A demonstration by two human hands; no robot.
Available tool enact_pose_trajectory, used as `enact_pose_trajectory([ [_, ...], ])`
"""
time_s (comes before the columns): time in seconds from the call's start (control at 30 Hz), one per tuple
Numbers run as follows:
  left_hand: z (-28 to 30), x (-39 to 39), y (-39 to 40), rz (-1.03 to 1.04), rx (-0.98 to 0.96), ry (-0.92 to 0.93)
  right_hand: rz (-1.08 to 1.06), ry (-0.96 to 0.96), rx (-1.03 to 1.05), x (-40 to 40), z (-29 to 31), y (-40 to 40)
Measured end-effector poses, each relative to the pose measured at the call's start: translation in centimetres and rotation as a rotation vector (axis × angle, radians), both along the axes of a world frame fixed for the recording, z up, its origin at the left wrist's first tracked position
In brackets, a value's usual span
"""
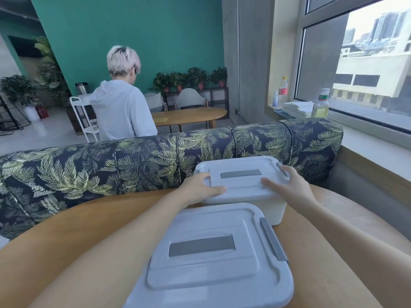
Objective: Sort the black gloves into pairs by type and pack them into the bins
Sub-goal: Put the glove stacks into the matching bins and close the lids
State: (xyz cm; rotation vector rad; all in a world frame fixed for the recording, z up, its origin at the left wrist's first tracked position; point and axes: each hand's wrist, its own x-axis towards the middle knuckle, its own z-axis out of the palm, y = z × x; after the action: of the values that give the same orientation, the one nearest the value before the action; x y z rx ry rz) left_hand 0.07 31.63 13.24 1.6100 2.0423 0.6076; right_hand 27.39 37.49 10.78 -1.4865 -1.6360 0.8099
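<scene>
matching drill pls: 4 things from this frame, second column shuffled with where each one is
Things:
1. far bin
2. near bin
3. oil bottle
4. potted plants

Places:
A. on the windowsill
B. on the shelf by the green wall
C. held at both ends of its lid by the left hand and right hand
D. closest to the camera, lid on, untouched

Pairs: 1-C, 2-D, 3-A, 4-B

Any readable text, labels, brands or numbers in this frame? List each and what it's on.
No text can be read.
Red label on the clear bottle on the windowsill: characters too blurred to read.
Green label on the oil bottle: too small to read.
Far bin and near bin: plain grey panels on the lids, no lettering visible.
</scene>
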Motion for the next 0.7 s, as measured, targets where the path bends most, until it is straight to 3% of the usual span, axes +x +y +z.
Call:
enact_pose_trajectory([
  [0.27, 1.6, 0.5, -0.9, 0.034, 0.217, -0.036, -0.048, 0.081, 0.092, -0.1, 1.1, -1.2],
  [0.7, 12.7, 0.0, -11.8, 0.105, 0.683, -0.1, 0.01, 0.232, 0.391, -1.5, 13.8, -9.6],
])
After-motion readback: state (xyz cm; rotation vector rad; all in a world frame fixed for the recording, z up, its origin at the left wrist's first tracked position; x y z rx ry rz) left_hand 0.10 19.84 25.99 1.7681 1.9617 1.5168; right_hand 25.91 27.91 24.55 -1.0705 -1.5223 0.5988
